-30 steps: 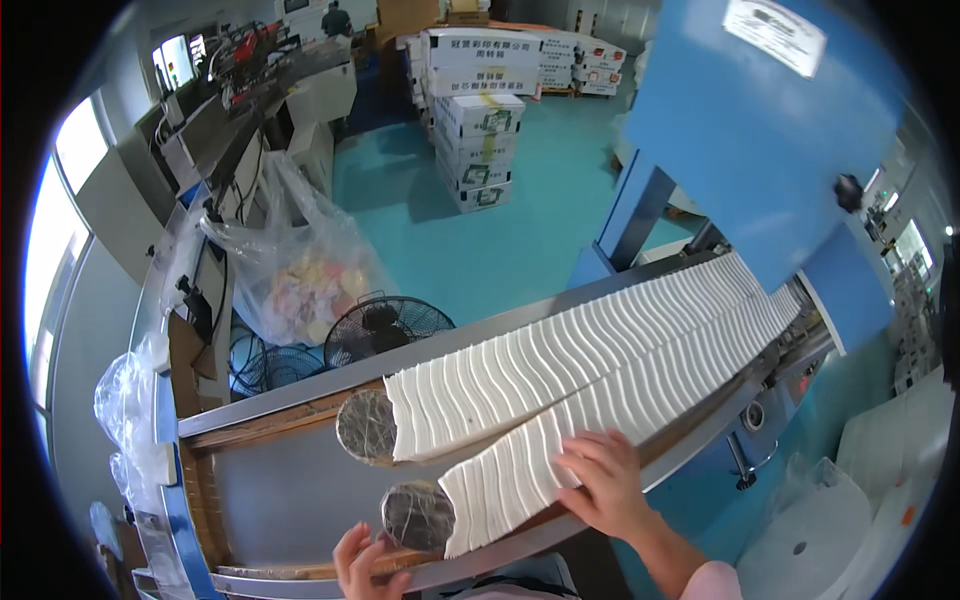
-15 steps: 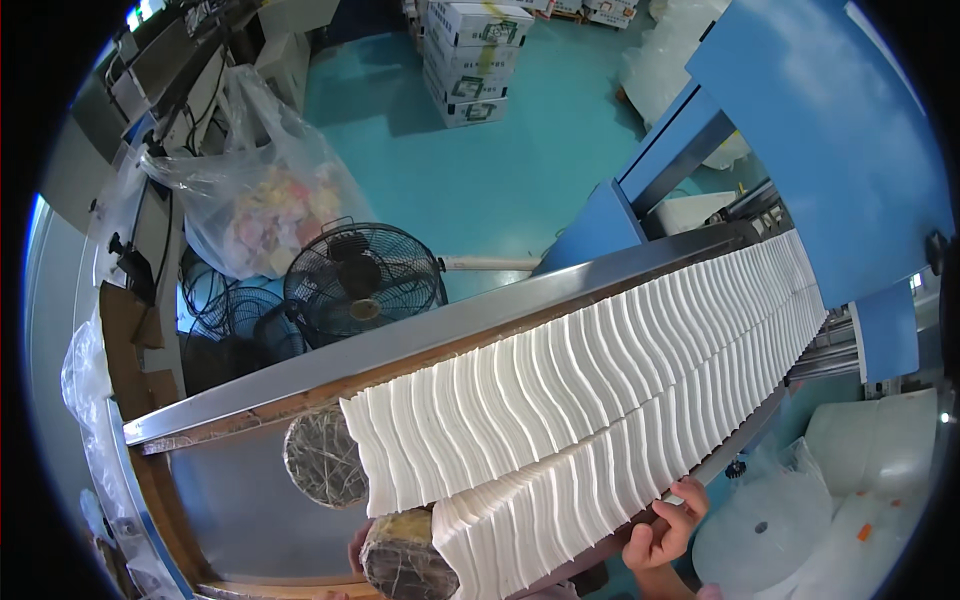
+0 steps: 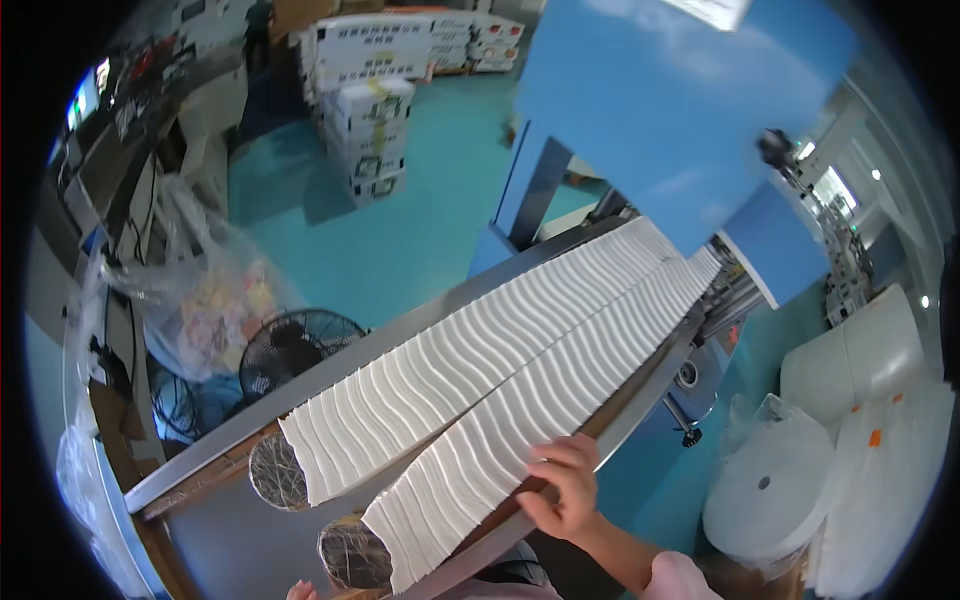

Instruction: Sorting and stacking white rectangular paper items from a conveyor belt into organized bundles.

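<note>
Near the right edge of the counter (image 3: 230,520), our right hand (image 3: 563,487) lies flat, unclenched, on the near row of folded white tissue (image 3: 520,420). Our left hand (image 3: 298,591) barely shows; its grip we cannot tell. Pressing unevenly could topple the folds.

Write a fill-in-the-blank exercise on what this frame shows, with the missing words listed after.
1. The right hand rests on the ____ of the two rows of folded white tissue.
2. The tissue rows emerge from a large ____ machine.
3. Beyond the trough stands a black ____ on the teal floor.
4. A round metal brush disc sits at the ____ of each row.

Missing words: nearer; blue; fan; end
</note>
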The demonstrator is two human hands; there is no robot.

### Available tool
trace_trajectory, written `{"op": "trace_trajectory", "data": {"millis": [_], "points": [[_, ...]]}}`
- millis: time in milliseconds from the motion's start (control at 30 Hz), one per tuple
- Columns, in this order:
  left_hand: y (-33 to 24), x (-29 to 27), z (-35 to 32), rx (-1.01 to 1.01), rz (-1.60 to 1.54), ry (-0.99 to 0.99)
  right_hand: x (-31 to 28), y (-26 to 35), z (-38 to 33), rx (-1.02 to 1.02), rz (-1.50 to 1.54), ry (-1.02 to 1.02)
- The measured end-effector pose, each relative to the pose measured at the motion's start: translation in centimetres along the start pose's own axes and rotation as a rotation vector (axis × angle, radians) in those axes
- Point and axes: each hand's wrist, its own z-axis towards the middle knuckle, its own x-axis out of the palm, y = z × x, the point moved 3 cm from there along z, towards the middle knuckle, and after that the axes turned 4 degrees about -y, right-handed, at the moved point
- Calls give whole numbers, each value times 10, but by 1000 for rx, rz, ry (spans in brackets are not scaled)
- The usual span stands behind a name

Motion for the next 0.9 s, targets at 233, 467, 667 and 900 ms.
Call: {"op": "trace_trajectory", "data": {"millis": [233,467,667,900], "points": [[-80,52,62,276,385,673,61,32,48,-379,253,516],[-78,69,56,403,399,504,9,-64,77,-77,-259,616],[-68,74,58,297,368,493,-36,-146,103,265,-142,304],[-54,57,73,179,28,471,-25,-254,139,277,-485,-196]]}}
